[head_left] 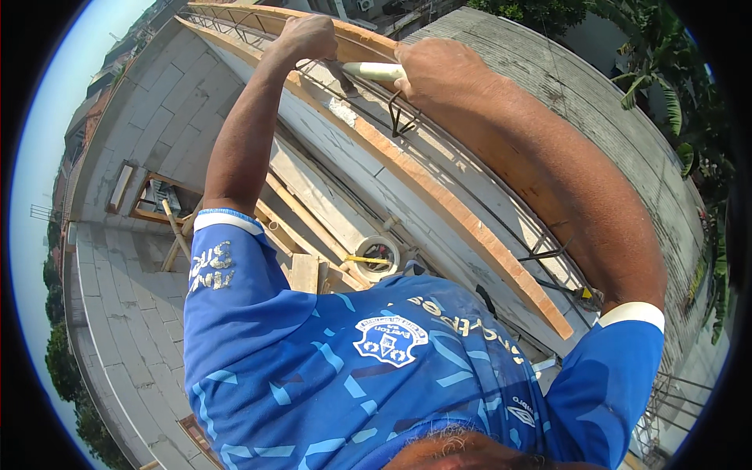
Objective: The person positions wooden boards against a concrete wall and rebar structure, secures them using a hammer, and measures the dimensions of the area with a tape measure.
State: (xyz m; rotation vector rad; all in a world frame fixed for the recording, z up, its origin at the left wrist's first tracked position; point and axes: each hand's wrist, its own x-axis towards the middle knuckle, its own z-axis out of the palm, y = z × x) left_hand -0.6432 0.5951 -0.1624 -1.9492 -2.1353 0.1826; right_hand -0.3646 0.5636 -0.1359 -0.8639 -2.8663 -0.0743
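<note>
My right hand (442, 69) is closed round the pale handle of a hammer (372, 71). The hammer's dark head points left, low between two long wooden boards, just below my left hand (309, 37). That hand is curled into a fist over the gap, and what its fingers hold, if anything, is hidden. The near board (470, 223) runs from upper left to lower right along the top of the wall. Beyond it stands the far board (364, 43), partly behind my right forearm. Thin steel bars with a bent dark tie (401, 117) lie between the boards.
Below the near board, a bucket (376, 272) with a yellow-handled tool across it stands among loose timber (305, 270). A grey block wall (168, 98) with a framed opening rises at left. A corrugated roof (564, 86) lies beyond the far board, with banana plants (670, 102) past it.
</note>
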